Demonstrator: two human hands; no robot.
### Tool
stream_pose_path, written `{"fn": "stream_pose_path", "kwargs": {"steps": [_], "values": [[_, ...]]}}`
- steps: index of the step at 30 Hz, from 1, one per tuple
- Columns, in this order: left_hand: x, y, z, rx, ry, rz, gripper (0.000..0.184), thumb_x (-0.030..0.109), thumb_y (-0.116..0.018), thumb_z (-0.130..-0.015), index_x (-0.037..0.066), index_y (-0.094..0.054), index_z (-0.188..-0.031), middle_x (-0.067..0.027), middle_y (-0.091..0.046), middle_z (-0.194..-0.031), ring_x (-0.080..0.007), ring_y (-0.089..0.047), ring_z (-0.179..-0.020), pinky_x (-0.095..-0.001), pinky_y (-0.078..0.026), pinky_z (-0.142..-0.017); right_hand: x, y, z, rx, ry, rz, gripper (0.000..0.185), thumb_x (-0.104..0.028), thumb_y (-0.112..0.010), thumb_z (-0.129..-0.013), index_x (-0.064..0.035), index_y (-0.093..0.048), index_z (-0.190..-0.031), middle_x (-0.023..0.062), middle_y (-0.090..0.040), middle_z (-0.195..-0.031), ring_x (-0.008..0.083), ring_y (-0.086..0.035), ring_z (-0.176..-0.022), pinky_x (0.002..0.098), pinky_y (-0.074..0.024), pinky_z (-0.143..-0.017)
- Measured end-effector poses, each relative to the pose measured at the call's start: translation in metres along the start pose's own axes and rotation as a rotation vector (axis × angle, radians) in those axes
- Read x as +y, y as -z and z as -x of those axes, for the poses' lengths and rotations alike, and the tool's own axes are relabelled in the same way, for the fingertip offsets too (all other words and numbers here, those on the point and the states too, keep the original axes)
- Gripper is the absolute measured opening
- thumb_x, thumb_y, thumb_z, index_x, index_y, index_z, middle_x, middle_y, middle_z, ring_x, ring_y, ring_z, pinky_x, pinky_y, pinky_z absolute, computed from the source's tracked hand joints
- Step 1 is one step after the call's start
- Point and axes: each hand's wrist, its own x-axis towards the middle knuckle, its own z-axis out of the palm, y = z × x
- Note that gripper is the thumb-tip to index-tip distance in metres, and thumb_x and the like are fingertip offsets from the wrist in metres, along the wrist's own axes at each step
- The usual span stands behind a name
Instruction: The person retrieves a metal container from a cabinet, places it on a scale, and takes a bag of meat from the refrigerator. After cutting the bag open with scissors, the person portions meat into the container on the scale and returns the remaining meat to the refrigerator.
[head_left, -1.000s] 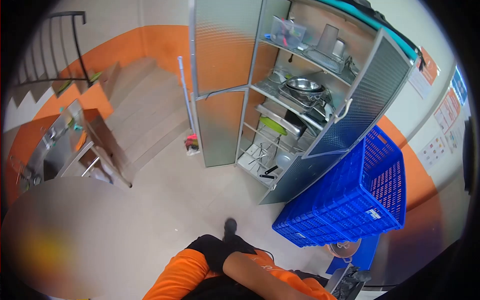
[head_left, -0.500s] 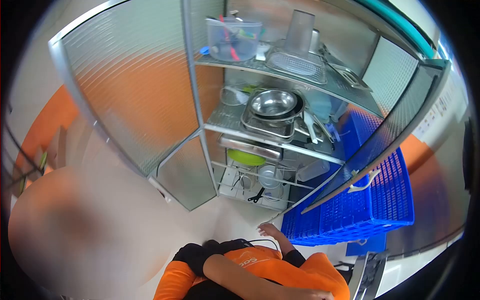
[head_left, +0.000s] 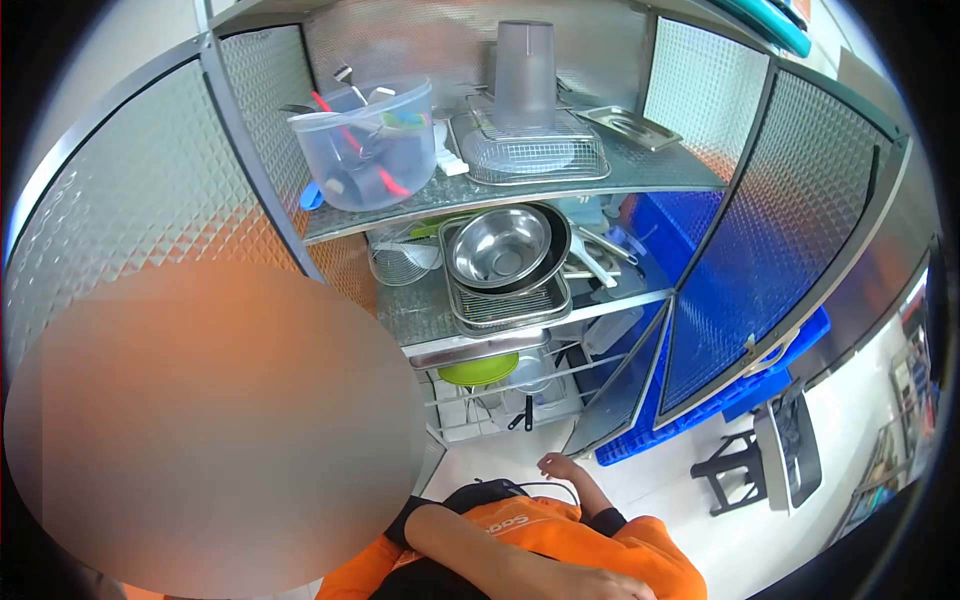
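A silver-framed, textured-glass cabinet (head_left: 650, 172) is seen ahead, long axis upright, open front turned toward the person; blue plastic crates (head_left: 808, 335) are set beside it; the right hand (head_left: 557, 466) is held empty, loosely open, near its lower door (head_left: 622, 398); the left hand (head_left: 612, 586)'s grip cannot be told.

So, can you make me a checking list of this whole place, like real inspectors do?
surface: middle shelf holds a steel bowl inside a dark pan
main things: lower glass door open, near the right grip
clutter: mixed utensils poking out of a plastic tub
grips: nothing seen in the right grip; left grip low by the shirt, contents unclear
cables: thin dark cord in front of the shirt
surroundings: dark stool at right; lower left blurred
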Motion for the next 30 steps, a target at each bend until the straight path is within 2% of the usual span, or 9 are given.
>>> {"fn": "stream_pose_path", "kwargs": {"steps": [2,5,11,15,18,20,23,25,30], "values": [[0.007,0.004,0.013,-0.029,-0.009,0.005,0.036,0.025,-0.048,-0.091,0.001,-0.048,-0.118,-0.0137,-0.055,-0.110,-0.0275,-0.053,-0.101,-0.0364,-0.041,-0.086,-0.014,-0.001,0.003,0.044,0.036,0.144,0.034,-0.028,-0.056,-0.084,0.0034,-0.058,-0.097,0.0125,-0.064,-0.082,0.0186,-0.062,-0.063,0.0293,-0.0515,-0.059],[0.016,0.008,0.025,-0.079,-0.006,-0.003,0.036,0.024,-0.048,-0.091,0.001,-0.047,-0.119,-0.0137,-0.055,-0.110,-0.0273,-0.052,-0.101,-0.0364,-0.041,-0.086,-0.054,0.005,0.005,0.153,0.360,-0.265,0.026,-0.021,-0.051,-0.090,0.0015,-0.058,-0.099,0.0072,-0.062,-0.085,0.0146,-0.060,-0.071,0.0268,-0.0499,-0.063],[0.039,0.031,0.044,-0.105,0.042,-0.129,0.037,0.024,-0.049,-0.091,0.001,-0.047,-0.120,-0.0136,-0.055,-0.111,-0.0271,-0.052,-0.101,-0.0363,-0.041,-0.087,-0.310,0.102,0.147,0.874,1.008,-0.306,0.010,-0.012,-0.052,-0.090,-0.0029,-0.056,-0.089,-0.0023,-0.053,-0.076,0.0053,-0.048,-0.069,0.0203,-0.0392,-0.063],[0.059,0.069,0.059,0.092,0.139,-0.324,0.039,0.023,-0.049,-0.091,0.001,-0.045,-0.123,-0.0136,-0.054,-0.113,-0.0270,-0.053,-0.101,-0.0360,-0.042,-0.087,-0.424,0.189,0.187,1.239,1.391,-0.270,0.013,-0.014,-0.062,-0.082,-0.0023,-0.058,-0.087,0.0013,-0.058,-0.076,0.0088,-0.052,-0.070,0.0240,-0.0418,-0.067],[0.070,0.092,0.066,0.251,0.293,-0.465,0.042,0.023,-0.049,-0.091,0.002,-0.043,-0.127,-0.0140,-0.054,-0.117,-0.0272,-0.055,-0.100,-0.0357,-0.042,-0.087,-0.511,0.264,0.168,1.310,1.428,-0.242,0.033,-0.025,-0.070,-0.073,-0.0023,-0.058,-0.094,0.0110,-0.057,-0.092,0.0191,-0.054,-0.080,0.0306,-0.0435,-0.072],[0.078,0.095,0.067,0.283,0.456,-0.584,0.041,0.022,-0.050,-0.091,0.002,-0.043,-0.126,-0.0146,-0.055,-0.117,-0.0275,-0.056,-0.098,-0.0360,-0.043,-0.086,-0.559,0.293,0.155,1.424,1.291,0.003,0.053,-0.031,-0.072,-0.069,-0.0024,-0.052,-0.108,0.0195,-0.050,-0.107,0.0302,-0.053,-0.090,0.0366,-0.0443,-0.077],[0.063,0.087,0.071,0.332,0.555,-0.468,0.045,0.028,-0.047,-0.092,0.001,-0.042,-0.127,-0.0172,-0.054,-0.117,-0.0294,-0.056,-0.101,-0.0358,-0.043,-0.087,-0.609,0.339,0.114,1.360,1.125,0.316,0.067,-0.031,-0.070,-0.067,-0.0042,-0.041,-0.121,0.0262,-0.043,-0.118,0.0384,-0.050,-0.104,0.0418,-0.0427,-0.086],[0.062,0.088,0.070,0.336,0.703,-0.406,0.049,0.034,-0.045,-0.093,0.001,-0.040,-0.128,-0.0188,-0.053,-0.118,-0.0304,-0.054,-0.105,-0.0355,-0.043,-0.087,-0.631,0.342,0.107,1.251,1.051,0.336,0.066,-0.027,-0.066,-0.070,-0.0062,-0.038,-0.125,0.0266,-0.045,-0.118,0.0411,-0.048,-0.108,0.0438,-0.0410,-0.090],[0.050,0.093,0.074,0.455,0.766,-0.504,0.047,0.032,-0.045,-0.092,0.002,-0.040,-0.128,-0.0173,-0.055,-0.114,-0.0302,-0.056,-0.100,-0.0345,-0.045,-0.083,-0.664,0.366,0.057,1.125,1.011,0.504,0.054,-0.022,-0.056,-0.075,-0.0082,-0.041,-0.125,0.0237,-0.053,-0.113,0.0416,-0.052,-0.106,0.0449,-0.0431,-0.089]]}}
